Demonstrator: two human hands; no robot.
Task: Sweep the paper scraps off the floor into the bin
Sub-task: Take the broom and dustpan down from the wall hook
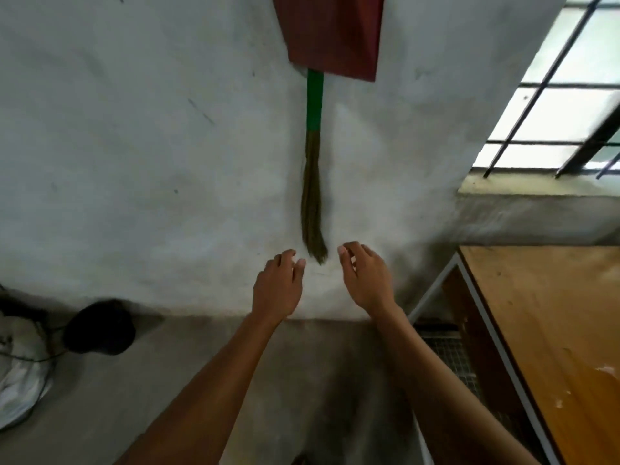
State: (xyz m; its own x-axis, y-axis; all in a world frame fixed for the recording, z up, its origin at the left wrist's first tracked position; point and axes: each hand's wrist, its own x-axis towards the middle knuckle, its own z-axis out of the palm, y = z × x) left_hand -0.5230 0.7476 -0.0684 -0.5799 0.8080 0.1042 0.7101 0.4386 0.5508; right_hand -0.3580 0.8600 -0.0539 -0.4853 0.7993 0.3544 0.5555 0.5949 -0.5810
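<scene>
From the head view, a grass-bristle broom with a green handle [314, 162] hangs bristles-down on the whitewashed wall [134, 146], both left hand [278, 286] and right hand [365, 280] empty with loose grip below it; probably light, floppy-tipped, best taken by the stiff handle.

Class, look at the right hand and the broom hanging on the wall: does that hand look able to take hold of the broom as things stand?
Probably yes. The right hand is raised just beside the bristle tip of the broom, fingers loosely curled and empty, with nothing between them. The left hand flanks the other side.
</scene>
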